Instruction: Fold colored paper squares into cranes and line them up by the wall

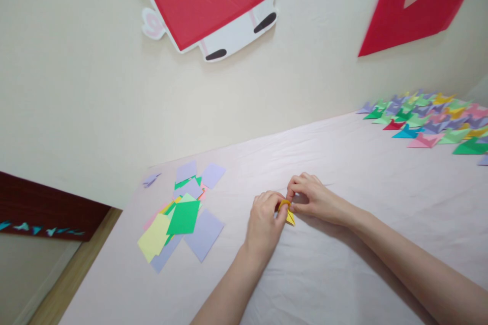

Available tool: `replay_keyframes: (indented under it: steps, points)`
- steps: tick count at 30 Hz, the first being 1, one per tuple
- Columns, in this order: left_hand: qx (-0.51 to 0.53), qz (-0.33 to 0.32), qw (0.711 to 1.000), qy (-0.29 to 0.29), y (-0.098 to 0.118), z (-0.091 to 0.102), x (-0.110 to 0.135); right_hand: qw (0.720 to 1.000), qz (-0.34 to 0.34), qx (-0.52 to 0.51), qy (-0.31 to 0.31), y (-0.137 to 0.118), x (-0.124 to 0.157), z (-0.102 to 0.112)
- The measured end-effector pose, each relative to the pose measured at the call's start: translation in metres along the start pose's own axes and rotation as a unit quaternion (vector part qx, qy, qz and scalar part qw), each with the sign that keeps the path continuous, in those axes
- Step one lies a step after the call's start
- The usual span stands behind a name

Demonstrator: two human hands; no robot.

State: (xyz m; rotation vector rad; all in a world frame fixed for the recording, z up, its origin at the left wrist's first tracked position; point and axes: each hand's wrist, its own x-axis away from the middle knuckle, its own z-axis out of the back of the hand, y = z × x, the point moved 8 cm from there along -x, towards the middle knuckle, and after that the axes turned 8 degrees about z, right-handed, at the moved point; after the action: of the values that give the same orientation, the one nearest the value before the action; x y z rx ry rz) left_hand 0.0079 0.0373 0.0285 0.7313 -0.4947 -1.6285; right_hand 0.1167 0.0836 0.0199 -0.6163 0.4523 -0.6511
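Note:
Both hands meet over a small folded yellow paper lying on the pale pink sheet. My left hand pinches its left side with curled fingers. My right hand presses on its upper right part, fingers bent and close together. Most of the yellow paper is hidden under the fingers; only a pointed tip shows below them.
A loose pile of coloured paper squares, lilac, green, yellow and pink, lies to the left of the hands. Several finished folded paper pieces are spread at the far right. One small lilac folded piece sits near the wall. Red posters hang above.

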Motion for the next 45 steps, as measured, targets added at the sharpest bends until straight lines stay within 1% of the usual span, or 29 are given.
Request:
replay_keyframes:
  steps: [6,9,13,17,23,29,34,40,45]
  points:
    - [0.029,0.025,0.999,-0.016,-0.0055,0.0048,-0.0034,0.997,-0.065,0.039,0.014,0.0038,-0.0007,-0.0066]
    - [0.033,0.03,0.999,-0.024,-0.0055,0.0057,-0.0036,0.997,-0.069,0.04,0.024,0.0047,-0.001,-0.0066]
    - [0.035,0.037,0.998,-0.028,-0.0074,0.006,-0.0037,0.996,-0.081,0.015,0.015,0.0046,-0.0012,-0.0038]
    - [0.03,0.044,0.998,-0.027,-0.009,0.0064,-0.0039,0.997,-0.077,0.0,0.015,0.0027,-0.0019,-0.0022]
    - [0.036,0.04,0.998,-0.038,-0.0062,0.0083,-0.0043,0.996,-0.084,0.014,0.021,0.0031,-0.0016,-0.0023]
    - [0.038,0.035,0.998,-0.039,-0.0049,0.0084,-0.0046,0.998,-0.064,0.001,0.024,0.0025,-0.0018,-0.0013]
    - [0.017,0.048,0.998,-0.029,-0.0039,0.0078,-0.0042,0.997,-0.062,0.004,0.042,0.0038,-0.0017,-0.0016]
    - [0.06,0.042,0.997,-0.006,-0.0063,0.0069,-0.0064,0.997,-0.066,0.004,0.043,0.003,-0.0019,-0.0013]
    - [0.072,0.041,0.997,0.0,-0.0068,0.0072,-0.0066,0.998,-0.054,0.004,0.042,0.0043,-0.0017,-0.0029]
